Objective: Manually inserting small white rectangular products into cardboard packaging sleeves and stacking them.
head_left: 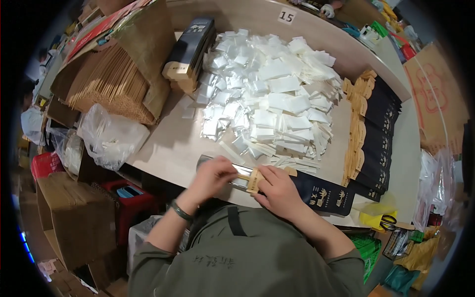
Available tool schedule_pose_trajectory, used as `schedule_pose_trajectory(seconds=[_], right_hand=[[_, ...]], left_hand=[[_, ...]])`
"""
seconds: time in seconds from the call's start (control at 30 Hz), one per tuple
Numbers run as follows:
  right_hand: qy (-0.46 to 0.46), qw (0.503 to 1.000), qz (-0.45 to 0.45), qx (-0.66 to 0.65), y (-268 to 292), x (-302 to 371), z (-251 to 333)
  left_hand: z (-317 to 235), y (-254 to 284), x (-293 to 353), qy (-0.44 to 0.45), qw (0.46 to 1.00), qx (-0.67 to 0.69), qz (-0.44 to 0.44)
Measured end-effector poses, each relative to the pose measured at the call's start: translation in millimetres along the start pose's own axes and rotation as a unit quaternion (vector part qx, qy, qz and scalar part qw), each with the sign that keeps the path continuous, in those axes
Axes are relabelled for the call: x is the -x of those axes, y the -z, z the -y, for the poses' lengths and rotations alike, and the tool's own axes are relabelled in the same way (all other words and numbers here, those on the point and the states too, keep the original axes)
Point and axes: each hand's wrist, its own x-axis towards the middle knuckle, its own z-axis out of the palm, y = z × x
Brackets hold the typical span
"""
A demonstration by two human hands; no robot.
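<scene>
My left hand (215, 174) has its fingers pinched together at a thin tan strip, too small to name surely. Beside it, my right hand (278, 187) is closed on a tan paper sleeve (254, 181) with dark print. A shiny clear-and-silver packet (240, 183) lies under the fingers, partly hidden. To the right of my right hand, black paper sleeves (324, 194) with pale print lie at the table's near edge. Just beyond both hands spreads a heap of small white packets (292, 104), with shiny clear packets (222, 106) on its left side.
Stacked black sleeves with tan tops (373, 136) line the right side. At the left stand an open carton (143, 54) of tan slats, a black stack (190, 49) and a clear plastic bag (111, 138). Scissors (391, 222) rest by a yellow bag at the right edge.
</scene>
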Motion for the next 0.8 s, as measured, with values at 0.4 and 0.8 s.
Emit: schedule_pose_trajectory(seconds=[0.4,0.8], right_hand=[[-0.004,0.994,-0.102,-0.027,-19.7,-7.7,-9.8],[-0.39,0.918,-0.067,0.034,89.2,31.9,-98.9]], left_hand=[[-32.2,-50.7,1.0,0.092,0.983,0.157,0.004],[-20.3,9.0,-14.9,0.008,0.936,-0.348,0.048]])
